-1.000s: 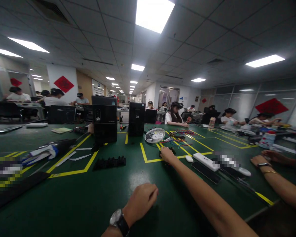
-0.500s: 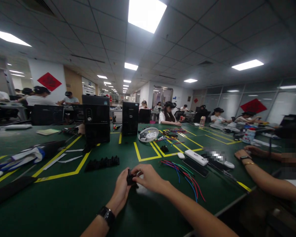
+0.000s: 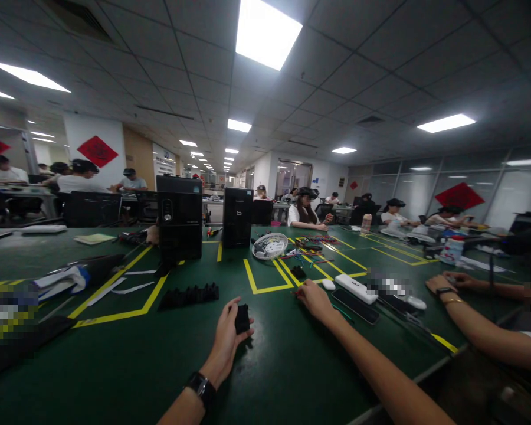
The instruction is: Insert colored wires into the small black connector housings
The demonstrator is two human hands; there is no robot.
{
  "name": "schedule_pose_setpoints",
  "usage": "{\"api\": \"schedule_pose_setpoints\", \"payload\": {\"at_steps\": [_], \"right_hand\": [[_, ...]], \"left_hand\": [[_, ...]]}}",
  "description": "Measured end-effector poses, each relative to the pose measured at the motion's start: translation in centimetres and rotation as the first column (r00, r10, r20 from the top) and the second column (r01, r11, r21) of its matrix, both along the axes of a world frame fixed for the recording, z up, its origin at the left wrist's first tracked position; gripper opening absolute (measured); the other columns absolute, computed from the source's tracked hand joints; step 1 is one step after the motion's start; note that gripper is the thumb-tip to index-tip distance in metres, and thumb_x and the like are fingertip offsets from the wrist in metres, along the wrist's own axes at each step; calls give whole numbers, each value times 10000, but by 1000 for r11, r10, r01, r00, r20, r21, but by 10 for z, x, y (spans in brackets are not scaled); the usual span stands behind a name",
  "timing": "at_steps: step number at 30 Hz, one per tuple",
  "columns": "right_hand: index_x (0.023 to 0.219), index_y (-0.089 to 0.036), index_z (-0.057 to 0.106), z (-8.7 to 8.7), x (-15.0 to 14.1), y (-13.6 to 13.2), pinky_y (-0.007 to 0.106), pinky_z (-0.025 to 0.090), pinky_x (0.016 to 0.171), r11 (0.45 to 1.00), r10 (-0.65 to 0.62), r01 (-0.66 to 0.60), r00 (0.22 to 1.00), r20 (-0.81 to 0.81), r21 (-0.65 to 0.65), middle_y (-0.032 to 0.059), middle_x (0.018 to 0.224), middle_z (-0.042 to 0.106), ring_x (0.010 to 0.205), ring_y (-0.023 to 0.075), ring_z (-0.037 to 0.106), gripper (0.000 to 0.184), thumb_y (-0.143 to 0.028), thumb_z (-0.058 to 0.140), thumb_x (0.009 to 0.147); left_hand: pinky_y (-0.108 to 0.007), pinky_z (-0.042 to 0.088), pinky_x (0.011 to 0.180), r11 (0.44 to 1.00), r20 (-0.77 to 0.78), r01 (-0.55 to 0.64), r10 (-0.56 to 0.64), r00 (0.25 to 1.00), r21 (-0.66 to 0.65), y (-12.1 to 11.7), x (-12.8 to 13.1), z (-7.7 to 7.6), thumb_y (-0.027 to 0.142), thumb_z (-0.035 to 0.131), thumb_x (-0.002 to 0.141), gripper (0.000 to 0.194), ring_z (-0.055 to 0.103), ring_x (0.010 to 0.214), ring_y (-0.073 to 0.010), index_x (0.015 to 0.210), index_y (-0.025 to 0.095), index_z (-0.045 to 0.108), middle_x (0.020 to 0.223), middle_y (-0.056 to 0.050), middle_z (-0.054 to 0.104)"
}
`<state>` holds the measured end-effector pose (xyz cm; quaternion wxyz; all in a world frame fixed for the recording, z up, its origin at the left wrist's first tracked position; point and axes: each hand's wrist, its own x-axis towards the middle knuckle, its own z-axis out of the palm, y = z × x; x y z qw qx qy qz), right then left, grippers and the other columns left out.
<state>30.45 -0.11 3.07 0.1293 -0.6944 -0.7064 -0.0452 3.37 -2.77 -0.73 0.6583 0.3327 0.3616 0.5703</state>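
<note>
In my left hand (image 3: pixel 227 330) is a small black block (image 3: pixel 242 319), held between thumb and fingers above the green table; its details are too dark to make out. My right hand (image 3: pixel 315 299) reaches forward with its fingertips pinched at the near-left ends of the loose coloured wires. A bit of red shows at those fingertips, and a green wire (image 3: pixel 343 313) shows beyond the wrist; the hand and forearm hide most of the bundle. A row of black blocks (image 3: pixel 189 296) lies ahead of my left hand, apart from it.
Two black computer-like towers (image 3: pixel 180 218) stand at the back. Near them sits a white basket (image 3: pixel 269 246). Right of my hand lie a white power strip (image 3: pixel 356 288) and a dark phone (image 3: pixel 356 305). A co-worker's arms (image 3: pixel 469 307) rest at the right.
My right hand has left the black block and moved right and forward to the wires. My left hand keeps the block, now turned more into view.
</note>
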Motion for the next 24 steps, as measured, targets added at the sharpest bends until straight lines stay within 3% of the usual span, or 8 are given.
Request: {"api": "schedule_pose_setpoints", "payload": {"at_steps": [6, 11, 19, 21, 24], "right_hand": [[884, -200, 730, 12, 25, 5, 226, 410, 727, 999, 28, -26, 996, -86, 26, 66, 911, 682, 876, 185, 629, 150, -254, 617, 802], [886, -194, 724, 27, 39, 6, 236, 411, 728, 987, 7, 23, 984, -178, 162, 67, 881, 708, 848, 190, 639, 183, -242, 560, 819], [852, -137, 647, 87, 57, 11, 284, 412, 716, 853, -38, 234, 920, -391, 467, 109, 851, 698, 775, 204, 619, 427, -383, 304, 912], [883, -136, 621, 102, 48, 10, 284, 419, 705, 807, 50, 240, 883, -467, 540, 112, 859, 692, 760, 200, 610, 426, -420, 304, 908], [894, -157, 585, 114, 13, 5, 261, 423, 645, 746, 317, 184, 748, -583, 641, 74, 788, 662, 702, 177, 580, 357, -452, 384, 881]], "left_hand": [[-347, 553, 598, 999, -25, 33, -32, 999, 25, 1, 0, -1, 422, 535, 845, 349, 632, 726, -174, 1147, 248, 513, 1037, -86, 566], [-309, 537, 598, 998, 27, 48, -49, 998, 47, 2, 1, -1, 417, 525, 851, 333, 620, 731, -163, 1132, 239, 517, 987, -75, 593], [-264, 489, 580, 999, 87, 32, -34, 996, 30, 7, 1, -2, 415, 530, 840, 330, 614, 719, -150, 1119, 238, 509, 1003, -79, 641], [-278, 491, 599, 998, 114, 41, -45, 992, 40, 8, 0, -3, 424, 547, 824, 352, 616, 730, -157, 1111, 220, 535, 1015, -87, 639], [-297, 491, 623, 998, 149, 44, -52, 987, 54, 6, -2, 2, 438, 561, 811, 389, 623, 759, -176, 1117, 197, 556, 1038, -104, 630]]}}
